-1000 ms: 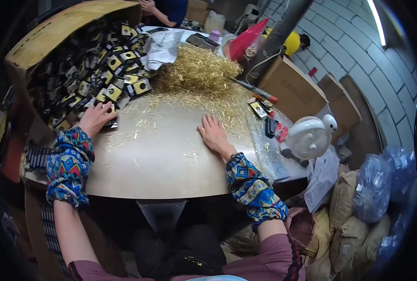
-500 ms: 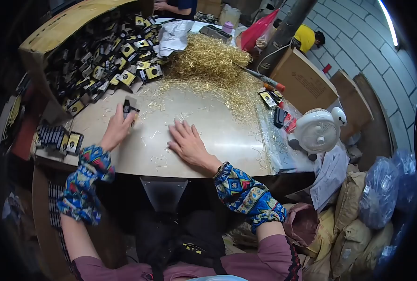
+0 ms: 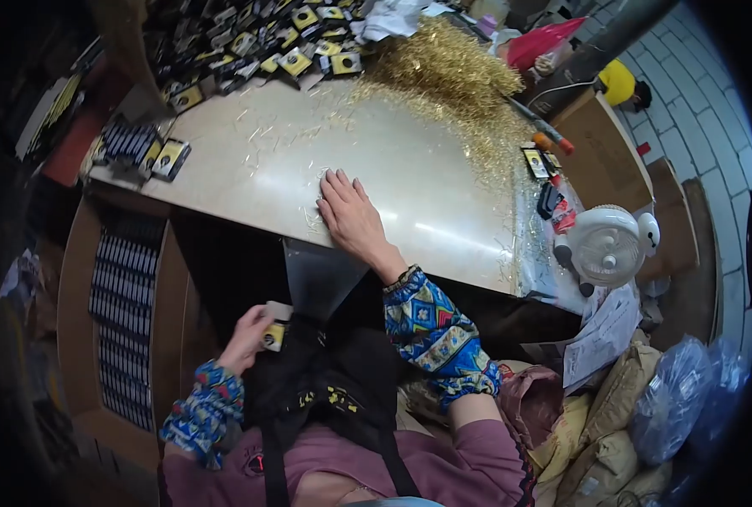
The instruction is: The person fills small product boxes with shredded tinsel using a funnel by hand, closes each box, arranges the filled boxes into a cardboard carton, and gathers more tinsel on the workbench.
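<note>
My left hand (image 3: pixel 245 340) is down over my lap, below the table edge, with its fingers closed on a small black-and-yellow box (image 3: pixel 275 331) whose pale end points up. My right hand (image 3: pixel 352 218) lies palm down near the front edge of the pale tabletop (image 3: pixel 443 211), fingers stretched out and slightly apart. Some thin gold pins (image 3: pixel 315 218) lie beside its fingers on the left. Beyond it rises a large heap of gold pins (image 3: pixel 443 68), with loose ones scattered around it.
Many similar boxes (image 3: pixel 295 61) are piled at the back left. A short row of boxes (image 3: pixel 131 145) stands at the table's left corner. Below is a carton (image 3: pixel 76 321) packed with boxes in rows. A white fan (image 3: pixel 606 245) stands right. A person in yellow (image 3: pixel 615 83) is farther back.
My left hand has come down from the tabletop to over my lap, holding a box. The view has tilted downward, showing the carton. My right hand stays flat on the table, near its front edge.
</note>
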A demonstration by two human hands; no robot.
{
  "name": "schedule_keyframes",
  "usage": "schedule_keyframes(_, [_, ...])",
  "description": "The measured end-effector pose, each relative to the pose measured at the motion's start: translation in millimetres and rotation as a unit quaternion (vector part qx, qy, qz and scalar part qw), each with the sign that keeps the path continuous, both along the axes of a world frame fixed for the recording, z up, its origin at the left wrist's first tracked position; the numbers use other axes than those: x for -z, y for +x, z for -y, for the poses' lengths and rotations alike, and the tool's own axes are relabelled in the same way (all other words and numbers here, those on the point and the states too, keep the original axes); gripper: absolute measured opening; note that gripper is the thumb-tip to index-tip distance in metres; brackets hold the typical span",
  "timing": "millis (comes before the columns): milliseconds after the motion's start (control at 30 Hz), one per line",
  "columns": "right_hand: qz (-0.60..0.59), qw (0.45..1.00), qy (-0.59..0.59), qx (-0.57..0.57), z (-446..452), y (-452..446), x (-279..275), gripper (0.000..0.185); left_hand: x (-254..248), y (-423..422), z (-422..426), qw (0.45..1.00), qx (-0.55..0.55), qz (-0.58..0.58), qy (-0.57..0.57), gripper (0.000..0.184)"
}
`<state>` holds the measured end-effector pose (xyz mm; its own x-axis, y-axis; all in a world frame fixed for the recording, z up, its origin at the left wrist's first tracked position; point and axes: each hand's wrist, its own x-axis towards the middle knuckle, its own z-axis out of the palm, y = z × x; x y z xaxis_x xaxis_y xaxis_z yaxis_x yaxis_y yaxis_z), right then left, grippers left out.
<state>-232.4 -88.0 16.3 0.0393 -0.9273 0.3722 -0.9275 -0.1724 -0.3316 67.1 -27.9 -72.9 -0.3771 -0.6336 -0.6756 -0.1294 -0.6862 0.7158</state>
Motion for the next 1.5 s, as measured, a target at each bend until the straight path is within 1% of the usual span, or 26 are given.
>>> schedule_keyframes(33, [0.007,1.000,0.001,0.008,-6,12,-1,0.043,11,-9,-6,0.999,0.026,-0.015,-0.020,0.021])
schedule_keyframes(133, [0.007,0.999,-0.006,0.032,-29,43,2,0.046,-2,-37,-13,0.997,0.073,0.000,-0.001,0.022])
schedule_keyframes(233, [-0.004,0.998,0.009,0.061,-56,66,-5,0.047,-10,-50,-17,0.996,0.040,-0.062,0.042,0.024])
schedule_keyframes(333, [0.017,0.997,0.055,0.042,-81,74,-21,0.048,-5,-46,-19,0.993,0.036,-0.101,0.050,0.026])
schedule_keyframes(367, [0.042,0.998,0.031,0.027,-88,74,-31,0.040,-7,-43,-20,0.992,0.046,-0.102,0.051,0.029])
schedule_keyframes(400, [0.120,0.991,0.051,0.023,-94,72,-40,0.037,-14,-42,-20,0.992,0.048,-0.103,0.051,0.030])
schedule_keyframes(467, [0.274,0.958,0.089,0.015,-103,67,-53,0.033,-25,-42,-19,0.992,0.053,-0.105,0.051,0.031])
schedule_keyframes(500, [0.299,0.953,0.043,0.030,-105,68,-53,0.030,-24,-41,-20,0.990,0.063,-0.111,0.057,0.034])
schedule_keyframes(600, [0.254,0.961,0.104,0.020,-109,63,-41,0.022,-19,-45,-29,0.987,0.029,-0.140,0.067,0.042])
schedule_keyframes(633, [0.207,0.977,0.051,0.012,-108,68,-25,0.016,-12,-45,-32,0.990,0.043,-0.134,0.026,0.047])
schedule_keyframes(667, [0.176,0.981,0.081,0.002,-109,70,-13,0.023,-3,-44,-37,0.990,0.057,-0.128,-0.013,0.052])
schedule_keyframes(733, [0.110,0.994,0.020,-0.008,-108,84,4,0.026,2,-43,-41,0.988,0.090,-0.089,-0.090,0.063])
schedule_keyframes(767, [0.026,0.998,0.035,-0.048,-111,84,14,0.026,3,-43,-43,0.984,0.109,-0.056,-0.126,0.068])
schedule_keyframes(800, [-0.018,0.985,0.143,-0.093,-119,87,17,0.031,2,-43,-43,0.978,0.127,-0.023,-0.162,0.074])
schedule_keyframes(833, [-0.008,0.975,0.188,-0.120,-129,88,24,0.031,-6,-44,-42,0.969,0.127,-0.004,-0.212,0.081])
schedule_keyframes(867, [0.002,0.961,0.233,-0.146,-136,88,30,0.031,-1,-42,-45,0.950,0.125,0.038,-0.284,0.081])
schedule_keyframes(933, [0.067,0.982,0.140,-0.112,-132,86,17,0.031,1,-43,-49,0.891,0.121,0.121,-0.421,0.081])
schedule_keyframes(967, [0.100,0.986,0.094,-0.092,-132,85,13,0.031,1,-43,-50,0.892,0.113,0.119,-0.420,0.077])
schedule_keyframes(1067, [0.093,0.968,0.188,-0.141,-149,99,33,0.033,11,-42,-46,0.869,0.141,0.191,-0.435,0.073])
schedule_keyframes(1100, [0.121,0.952,0.228,-0.162,-149,94,30,0.034,13,-38,-43,0.846,0.157,0.227,-0.457,0.070])
schedule_keyframes(1200, [0.285,0.927,0.191,-0.149,-151,85,15,0.031,12,-13,-39,0.793,0.182,0.251,-0.525,0.068])
schedule_keyframes(1267, [0.354,0.907,0.204,-0.103,-149,81,-8,0.029,9,-2,-42,0.792,0.134,0.240,-0.545,0.070])
schedule_keyframes(1333, [0.375,0.897,0.222,-0.077,-148,77,-17,0.030,-2,0,-49,0.797,0.065,0.206,-0.564,0.070])
schedule_keyframes(1367, [0.392,0.885,0.242,-0.064,-147,76,-15,0.035,-4,-6,-52,0.811,0.032,0.195,-0.550,0.072])
schedule_keyframes(1467, [0.367,0.912,0.173,-0.060,-142,82,-6,0.041,-18,-25,-49,0.889,-0.012,0.107,-0.444,0.075])
schedule_keyframes(1500, [0.361,0.918,0.152,-0.069,-140,82,-6,0.046,-20,-27,-49,0.867,-0.004,0.079,-0.492,0.079])
